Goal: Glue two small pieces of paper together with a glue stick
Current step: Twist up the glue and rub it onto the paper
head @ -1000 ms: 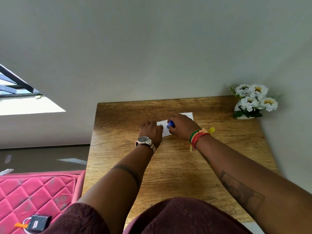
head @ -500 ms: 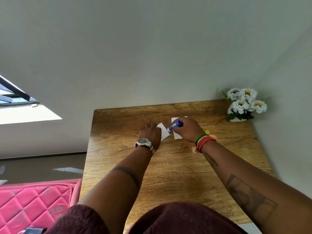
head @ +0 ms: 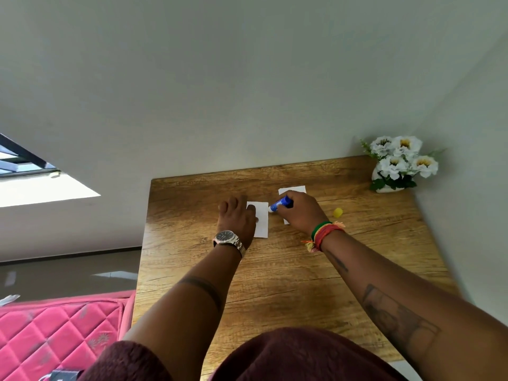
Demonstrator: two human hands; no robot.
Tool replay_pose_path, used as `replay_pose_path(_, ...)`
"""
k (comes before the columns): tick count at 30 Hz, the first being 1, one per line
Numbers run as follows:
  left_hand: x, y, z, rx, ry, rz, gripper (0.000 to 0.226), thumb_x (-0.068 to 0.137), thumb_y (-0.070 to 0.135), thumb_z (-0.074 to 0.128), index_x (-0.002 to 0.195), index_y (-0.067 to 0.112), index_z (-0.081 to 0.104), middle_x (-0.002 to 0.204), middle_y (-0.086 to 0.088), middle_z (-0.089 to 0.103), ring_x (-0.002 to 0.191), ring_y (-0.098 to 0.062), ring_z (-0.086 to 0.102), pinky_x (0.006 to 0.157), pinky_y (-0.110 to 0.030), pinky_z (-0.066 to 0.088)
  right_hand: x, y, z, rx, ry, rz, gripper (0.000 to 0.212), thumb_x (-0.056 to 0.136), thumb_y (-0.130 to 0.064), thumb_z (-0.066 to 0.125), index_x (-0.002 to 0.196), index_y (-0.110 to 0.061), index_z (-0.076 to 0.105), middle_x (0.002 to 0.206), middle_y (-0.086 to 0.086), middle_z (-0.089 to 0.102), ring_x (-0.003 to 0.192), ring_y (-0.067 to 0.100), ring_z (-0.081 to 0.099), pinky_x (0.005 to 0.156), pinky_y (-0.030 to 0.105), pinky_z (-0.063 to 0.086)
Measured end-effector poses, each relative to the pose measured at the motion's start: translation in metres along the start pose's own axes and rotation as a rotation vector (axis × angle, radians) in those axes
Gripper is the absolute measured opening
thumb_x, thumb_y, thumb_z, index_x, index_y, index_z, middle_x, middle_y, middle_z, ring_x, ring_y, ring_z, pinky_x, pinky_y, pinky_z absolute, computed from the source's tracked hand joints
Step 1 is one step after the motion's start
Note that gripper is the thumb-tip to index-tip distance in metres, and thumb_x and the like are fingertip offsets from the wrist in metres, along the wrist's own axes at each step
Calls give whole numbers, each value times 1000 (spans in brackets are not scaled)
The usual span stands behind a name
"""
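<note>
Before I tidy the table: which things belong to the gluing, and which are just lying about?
In use: glue stick in right hand; left paper under left hand; right paper; yellow cap.
Lying about: flowers.

We looked for words and numbers and we cannot read any. The blue glue stick (head: 281, 203) has a pale patch near its tip, but we cannot make out any letters on it. The wristwatch (head: 224, 237) has a dark face, and its marks are too small for us to read. The two white papers, the left paper (head: 261, 220) and the right paper (head: 292, 190), show no writing we can see. The dark tag (head: 61, 376) on the pink bed at the bottom edge is too blurry for us to read.
</note>
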State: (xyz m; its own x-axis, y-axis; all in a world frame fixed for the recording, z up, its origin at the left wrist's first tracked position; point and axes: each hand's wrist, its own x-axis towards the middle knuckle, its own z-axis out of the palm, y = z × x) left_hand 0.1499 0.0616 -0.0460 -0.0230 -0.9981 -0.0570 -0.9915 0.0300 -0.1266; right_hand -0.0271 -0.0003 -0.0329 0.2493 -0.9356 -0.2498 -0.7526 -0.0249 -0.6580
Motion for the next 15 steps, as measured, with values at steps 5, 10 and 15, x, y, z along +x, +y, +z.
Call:
replay_pose_path(5,-5,-8,4,-29,15,8,38,89,34,60,125,22,57,133,-8,46,115,-31,43,95,-44,31,7,-9,1,-21,4,-36,21,88,-25,65,106,-14,67,95,4,66,81,21,60,63,27,44)
replay_pose_path(10,-4,-12,9,-40,-22,35,42,92,37,57,133,33,56,137,-9,43,119,-33,40,97,-45,29,14,-17,6,-123,-25,-92,23,87,-28,65,105,-14,68,94,3,64,80,22,60,71,37,54)
replay_pose_path(15,-3,-8,11,-79,-50,-20,41,91,46,57,131,36,57,142,-7,40,125,-32,36,99,-46,28,18,-22,7,-240,-48,-180,16,90,-29,63,99,-16,66,91,3,66,79,19,58,69,35,53)
